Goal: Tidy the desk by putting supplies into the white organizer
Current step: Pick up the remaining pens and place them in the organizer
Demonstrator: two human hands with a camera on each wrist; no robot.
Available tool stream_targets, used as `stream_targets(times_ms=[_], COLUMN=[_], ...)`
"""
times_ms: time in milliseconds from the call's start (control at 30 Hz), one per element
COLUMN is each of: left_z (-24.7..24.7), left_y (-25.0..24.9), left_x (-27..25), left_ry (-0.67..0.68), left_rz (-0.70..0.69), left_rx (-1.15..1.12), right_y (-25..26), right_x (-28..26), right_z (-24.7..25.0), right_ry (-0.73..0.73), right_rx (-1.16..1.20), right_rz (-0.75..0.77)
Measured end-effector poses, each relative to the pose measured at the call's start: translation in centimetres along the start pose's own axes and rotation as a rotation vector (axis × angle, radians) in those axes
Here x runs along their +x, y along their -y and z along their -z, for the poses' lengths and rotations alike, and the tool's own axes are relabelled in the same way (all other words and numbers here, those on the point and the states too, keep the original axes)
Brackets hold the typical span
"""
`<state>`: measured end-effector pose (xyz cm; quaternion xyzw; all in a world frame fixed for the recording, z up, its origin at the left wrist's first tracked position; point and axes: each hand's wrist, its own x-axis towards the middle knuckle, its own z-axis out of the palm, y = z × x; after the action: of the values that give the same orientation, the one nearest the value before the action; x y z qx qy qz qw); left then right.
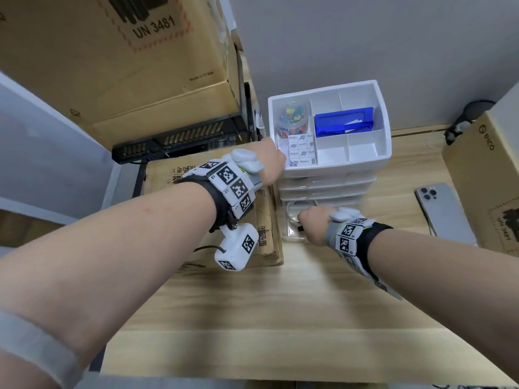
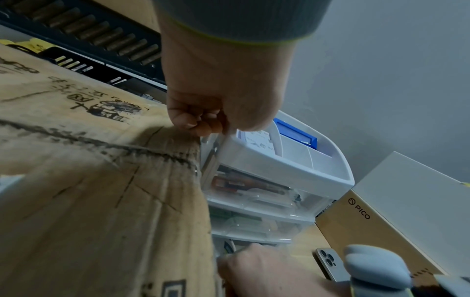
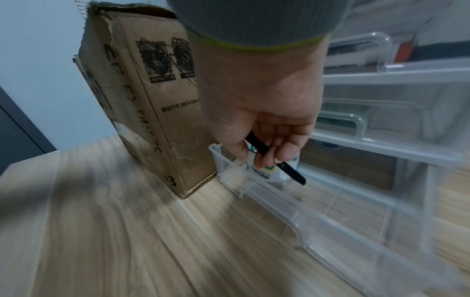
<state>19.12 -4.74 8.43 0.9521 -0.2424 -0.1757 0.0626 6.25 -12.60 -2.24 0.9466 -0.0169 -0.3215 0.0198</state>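
The white organizer (image 1: 384,153) stands at the back of the desk, with an open top tray over clear drawers. My left hand (image 1: 272,155) grips the tray's left front corner, fingers curled over the rim (image 2: 201,124). The bottom drawer (image 1: 289,237) is pulled out. My right hand (image 1: 309,223) is inside it, pinching a thin black strip (image 3: 277,158) over a white labelled pack (image 3: 269,174) that lies in the drawer (image 3: 318,221). In the tray are a jar of coloured clips (image 1: 292,116), a pad of sticky notes (image 1: 302,150) and a blue box (image 1: 342,122).
A cardboard box (image 1: 210,175) stands tight against the organizer's left side, with a black rack (image 1: 179,138) and a large carton (image 1: 112,66) behind it. To the right lie a phone (image 1: 443,211) and a PICO box (image 1: 483,169). Bare wooden desk (image 1: 280,318) stretches in front.
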Motion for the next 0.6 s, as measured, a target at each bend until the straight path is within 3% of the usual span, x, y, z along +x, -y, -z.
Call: stream_targets(times_ms=[267,600], left_z=[0.5,1.3], left_y=[-0.6,-1.5], left_x=[-0.9,-2.2], left_ry=[-0.008,0.016], left_rz=[0.015,-0.051], left_rx=[0.013,0.287], right_y=[-1.5,-3.0], right_x=[-1.0,-0.8], right_z=[-2.9,-5.2], right_ry=[-0.228,-0.195], right_rx=[0.090,0.124], right_rz=[-0.017,-0.007])
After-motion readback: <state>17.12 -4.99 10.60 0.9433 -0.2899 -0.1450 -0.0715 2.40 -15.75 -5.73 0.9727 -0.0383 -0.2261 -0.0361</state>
